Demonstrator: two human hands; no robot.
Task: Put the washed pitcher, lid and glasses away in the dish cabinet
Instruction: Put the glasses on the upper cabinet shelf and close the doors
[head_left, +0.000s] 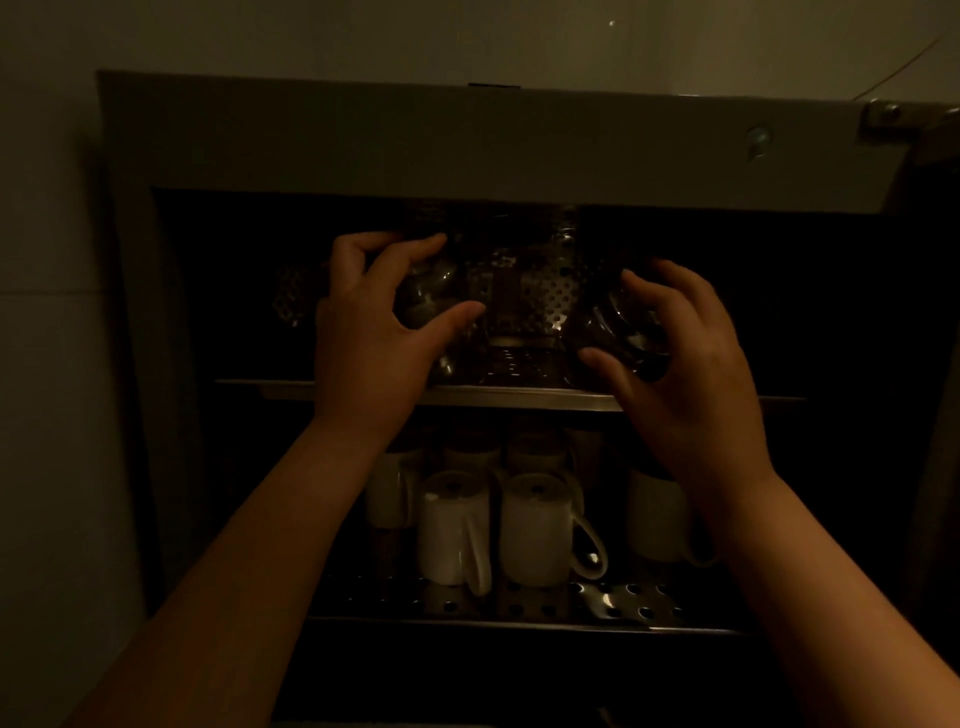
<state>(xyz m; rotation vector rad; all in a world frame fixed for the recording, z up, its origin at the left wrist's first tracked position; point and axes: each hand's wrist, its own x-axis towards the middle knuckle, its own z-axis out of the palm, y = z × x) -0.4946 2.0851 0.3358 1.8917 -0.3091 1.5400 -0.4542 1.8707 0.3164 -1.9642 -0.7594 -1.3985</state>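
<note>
Dim light. Open dish cabinet (467, 150), two perforated metal shelves. Left hand (374, 322) curls round a clear glass (431, 296) at the upper shelf (519, 397); right hand (685, 364) curls round a second glass (623, 322) at the same shelf. The two glasses are apart. Whether either touches the shelf: cannot tell. Lower shelf (623, 603) carries white mugs (540, 530), upside down, handles toward the front.

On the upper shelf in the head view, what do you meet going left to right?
Left hand → left glass → perforated back panel → right glass → right hand.
</note>
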